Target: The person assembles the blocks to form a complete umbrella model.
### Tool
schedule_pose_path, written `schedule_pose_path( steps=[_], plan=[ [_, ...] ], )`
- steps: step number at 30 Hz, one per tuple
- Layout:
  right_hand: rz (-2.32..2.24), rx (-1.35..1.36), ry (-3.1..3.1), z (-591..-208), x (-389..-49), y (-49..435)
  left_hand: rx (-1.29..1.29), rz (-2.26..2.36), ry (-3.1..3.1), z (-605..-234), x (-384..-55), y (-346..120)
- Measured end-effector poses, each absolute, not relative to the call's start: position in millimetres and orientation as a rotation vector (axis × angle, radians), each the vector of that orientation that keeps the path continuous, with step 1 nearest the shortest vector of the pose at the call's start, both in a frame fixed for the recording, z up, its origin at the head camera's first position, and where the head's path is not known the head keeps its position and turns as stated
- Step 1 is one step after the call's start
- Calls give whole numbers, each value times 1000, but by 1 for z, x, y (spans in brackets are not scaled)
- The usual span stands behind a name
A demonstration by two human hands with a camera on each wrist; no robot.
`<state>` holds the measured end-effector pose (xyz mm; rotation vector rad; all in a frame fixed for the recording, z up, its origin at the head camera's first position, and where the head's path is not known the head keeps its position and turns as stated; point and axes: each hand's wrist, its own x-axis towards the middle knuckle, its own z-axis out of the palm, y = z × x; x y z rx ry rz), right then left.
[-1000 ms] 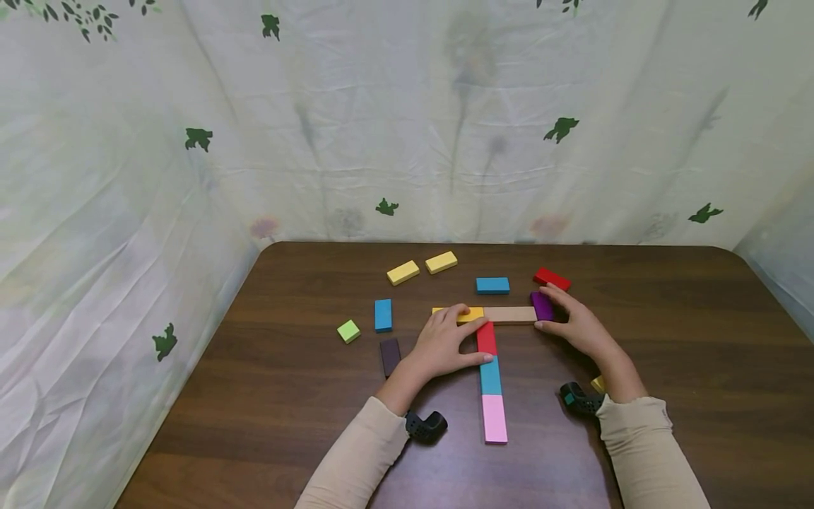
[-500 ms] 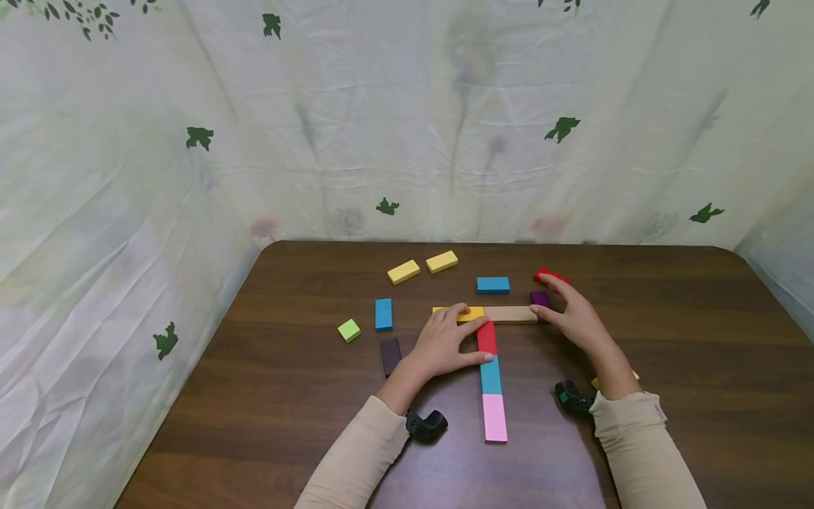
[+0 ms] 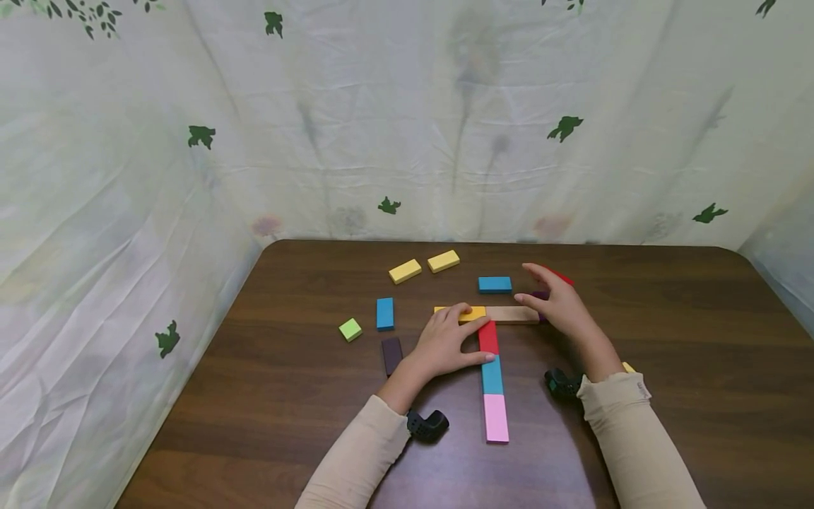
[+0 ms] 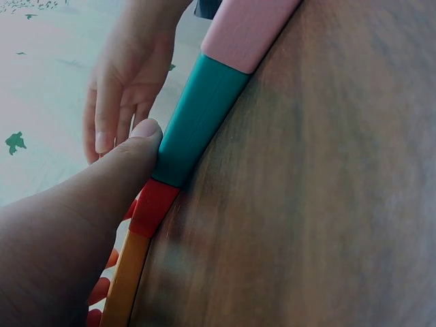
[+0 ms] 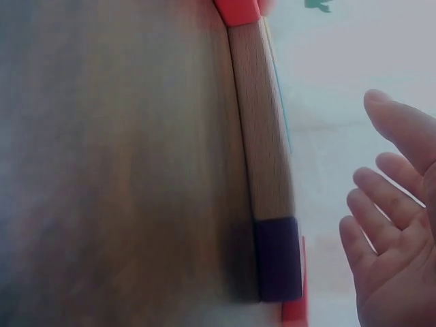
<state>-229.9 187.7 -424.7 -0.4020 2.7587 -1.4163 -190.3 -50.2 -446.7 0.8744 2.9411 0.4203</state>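
Observation:
Wooden blocks lie in a T on the brown table. Its stem is a red block [image 3: 488,339], a teal block [image 3: 492,376] and a pink block [image 3: 496,418]. Across the top run an orange-yellow block [image 3: 478,312], a plain wood block [image 3: 511,315] and a purple block [image 5: 278,262]. My left hand [image 3: 440,345] rests at the join, fingers over the orange-yellow and red blocks, thumb beside the teal one. Nothing is in my right hand [image 3: 562,305]; it hovers with spread fingers over the purple block, mostly hiding it in the head view.
Behind the T lie a blue block [image 3: 494,285], two pale yellow blocks [image 3: 405,271] and a partly hidden red block [image 3: 562,276]. To the left are another blue block [image 3: 384,314], a green block [image 3: 350,329] and a dark block [image 3: 391,355]. A yellow block [image 3: 628,367] shows behind the right wrist.
My right hand has let go of the purple block at the end of the bar and moved up and left above it. My left hand stays in place.

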Motion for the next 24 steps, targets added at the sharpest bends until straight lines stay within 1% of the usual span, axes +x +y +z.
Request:
schedule_pose_path(
  steps=[8,18,24],
  plan=[
    [-1337,-435,2780,-421,-243,180,882,421,2940,-448,-191,-51],
    [-1232,-417,2744,-430,-257,174,911,407,2955,-448,-192,-51],
    [-1199,-452,2730,-432,-264,171,900,406,2951,-448,-192,-50]
  ],
)
